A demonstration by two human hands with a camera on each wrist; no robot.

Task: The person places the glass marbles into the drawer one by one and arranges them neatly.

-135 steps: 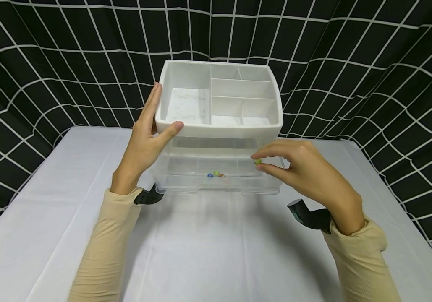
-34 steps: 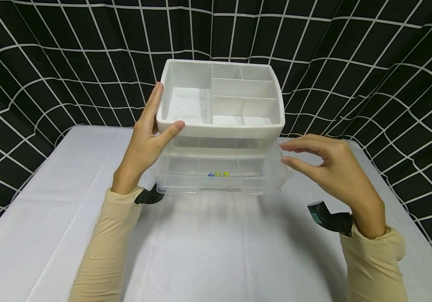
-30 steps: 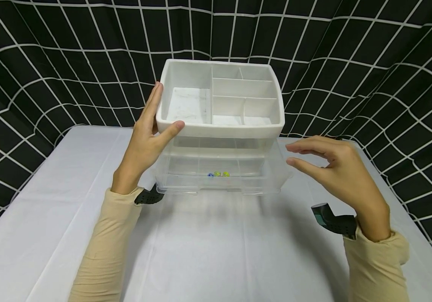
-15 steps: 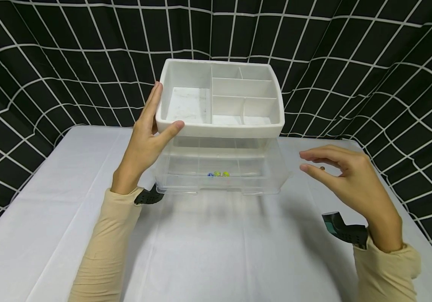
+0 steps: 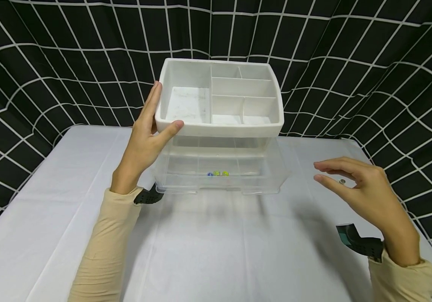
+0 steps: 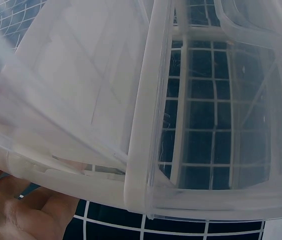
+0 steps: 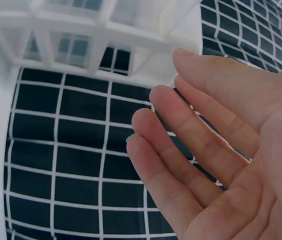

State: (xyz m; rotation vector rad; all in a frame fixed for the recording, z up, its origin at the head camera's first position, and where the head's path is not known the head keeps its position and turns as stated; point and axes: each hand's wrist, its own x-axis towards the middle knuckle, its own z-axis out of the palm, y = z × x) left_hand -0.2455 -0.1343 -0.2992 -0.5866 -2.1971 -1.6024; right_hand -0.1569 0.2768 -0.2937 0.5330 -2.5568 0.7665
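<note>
A white desk organizer (image 5: 218, 131) stands at the back of the table, its clear drawer (image 5: 185, 183) pulled out below. In the drawer lie a blue marble (image 5: 210, 174) and two yellow-green marbles (image 5: 225, 173). My left hand (image 5: 140, 142) rests against the organizer's left side, fingers straight along it and thumb on the front rim. To the right of the drawer, apart from it, hovers my right hand (image 5: 363, 191), thumb and fingers spread. Its loosely bent fingers (image 7: 168, 155) hold nothing in the right wrist view. A small round greyish thing (image 5: 342, 181) shows in the gap behind the thumb.
White cloth (image 5: 208, 251) covers the table. Black fabric with a white grid (image 5: 106, 63) hangs behind and along both sides. The organizer's top has a large compartment (image 5: 187, 102) on the left and several small ones on the right. Dark wrist cameras (image 5: 359, 241) sit under both wrists.
The right hand pinched a yellow-green marble over the drawer; that grip is released and the hand has moved right and nearer. An orange marble no longer shows among those in the drawer. Left hand unmoved.
</note>
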